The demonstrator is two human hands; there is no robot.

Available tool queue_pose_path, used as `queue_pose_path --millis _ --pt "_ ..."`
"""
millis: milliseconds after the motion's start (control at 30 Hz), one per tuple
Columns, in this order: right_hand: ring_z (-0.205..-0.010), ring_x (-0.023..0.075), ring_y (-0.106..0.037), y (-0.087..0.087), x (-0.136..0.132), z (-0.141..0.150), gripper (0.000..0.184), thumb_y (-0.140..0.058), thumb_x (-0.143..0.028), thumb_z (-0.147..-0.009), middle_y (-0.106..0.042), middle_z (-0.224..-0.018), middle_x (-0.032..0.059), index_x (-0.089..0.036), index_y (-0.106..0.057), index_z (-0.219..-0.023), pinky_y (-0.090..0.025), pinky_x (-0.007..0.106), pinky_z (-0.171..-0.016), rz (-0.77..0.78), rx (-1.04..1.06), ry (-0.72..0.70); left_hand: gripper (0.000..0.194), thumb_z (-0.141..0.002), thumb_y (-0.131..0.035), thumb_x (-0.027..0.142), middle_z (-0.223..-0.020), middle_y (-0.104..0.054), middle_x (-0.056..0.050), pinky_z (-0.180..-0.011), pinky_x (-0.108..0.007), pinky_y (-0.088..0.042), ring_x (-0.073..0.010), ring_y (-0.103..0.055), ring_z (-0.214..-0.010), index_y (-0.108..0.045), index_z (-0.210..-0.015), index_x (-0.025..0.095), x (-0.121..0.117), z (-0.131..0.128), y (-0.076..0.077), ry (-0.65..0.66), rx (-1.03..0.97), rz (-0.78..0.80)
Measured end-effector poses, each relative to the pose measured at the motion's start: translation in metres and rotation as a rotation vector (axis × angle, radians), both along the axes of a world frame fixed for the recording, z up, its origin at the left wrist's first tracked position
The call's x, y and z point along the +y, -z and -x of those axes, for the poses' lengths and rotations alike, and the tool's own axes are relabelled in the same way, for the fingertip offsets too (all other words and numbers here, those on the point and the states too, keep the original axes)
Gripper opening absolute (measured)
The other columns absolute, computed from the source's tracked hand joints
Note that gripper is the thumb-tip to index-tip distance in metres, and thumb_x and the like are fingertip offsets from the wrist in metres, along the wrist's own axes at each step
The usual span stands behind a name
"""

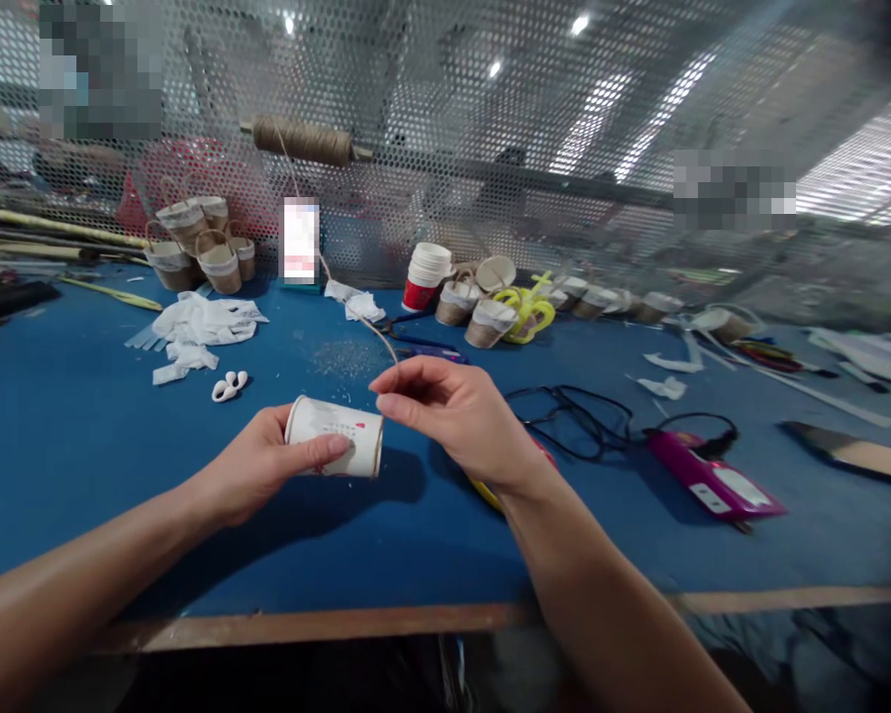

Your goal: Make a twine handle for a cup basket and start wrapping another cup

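My left hand (267,456) is wrapped round a white paper cup (342,426) with small printed marks, held on its side above the table. The cup's base faces right, with a thin brown line of twine along its edge. Close to that end, my right hand (445,406) pinches a strand of twine (375,332) between thumb and fingers. The strand runs back over the table towards a spool of brown twine (301,141) mounted on a rod against the perforated metal screen.
On the blue table (267,564) are twine-wrapped baskets (219,265), stacked paper cups (425,277), white cloth (208,319), white earbuds (230,385) and yellow ribbon (526,315). A purple power strip (713,478) with black cable (579,421) lies right. A lit phone (301,240) stands at the back.
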State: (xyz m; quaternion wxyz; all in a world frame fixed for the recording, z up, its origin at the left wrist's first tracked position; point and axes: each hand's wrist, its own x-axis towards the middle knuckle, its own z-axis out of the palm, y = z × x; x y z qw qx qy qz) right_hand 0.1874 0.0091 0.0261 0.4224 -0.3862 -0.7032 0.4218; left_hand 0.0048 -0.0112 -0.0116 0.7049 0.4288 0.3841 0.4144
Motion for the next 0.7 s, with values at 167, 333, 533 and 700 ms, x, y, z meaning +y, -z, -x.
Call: queue_pose_path --millis 167,333,533,700 --pt "-0.069 0.0106 -0.058 0.0020 0.0012 -0.0005 0.011 -0.067 -0.023 -0.069 -0.064 -0.074 -0.0008 -0.018 -0.064 -0.078 -0.048 0.026 -0.067 0.001 -0.018 0.025 0.019 -0.065 -0.072 0.024 -0.076 -0.070 -0.002 -0.065 -0.021 -0.044 -0.0103 -0.059 -0.065 -0.067 -0.081 0.014 -0.0004 0.0014 0.0029 0.017 0.038 -0.053" --pt "-0.068 0.0109 -0.057 0.0026 0.0030 0.0002 0.011 -0.067 -0.023 -0.069 -0.063 -0.074 -0.0002 -0.017 -0.063 -0.078 -0.047 0.027 -0.067 0.012 -0.037 0.027 0.025 -0.065 -0.072 0.028 -0.081 -0.070 -0.005 -0.068 -0.024 -0.045 -0.0126 -0.060 -0.068 -0.067 -0.084 0.013 -0.0006 0.0018 0.0035 0.021 0.091 -0.079" --pt "-0.069 0.0102 -0.056 0.0024 0.0032 0.0009 0.012 -0.066 -0.022 -0.070 -0.062 -0.074 -0.0003 -0.017 -0.062 -0.080 -0.047 0.026 -0.068 0.001 -0.044 0.021 0.024 -0.064 -0.072 0.028 -0.083 -0.071 -0.005 -0.069 -0.023 -0.046 -0.0119 -0.060 -0.068 -0.068 -0.084 0.014 -0.0012 0.0012 0.0033 0.014 0.073 -0.084" --pt "-0.069 0.0112 -0.056 0.0032 0.0031 0.0005 0.009 -0.064 -0.023 -0.072 -0.062 -0.075 0.0002 -0.017 -0.061 -0.079 -0.046 0.027 -0.068 -0.054 -0.082 0.070 0.026 -0.064 -0.073 0.028 -0.086 -0.072 -0.006 -0.071 -0.025 -0.048 -0.0142 -0.062 -0.071 -0.069 -0.085 0.014 -0.0049 0.0008 0.0010 0.031 0.088 -0.108"
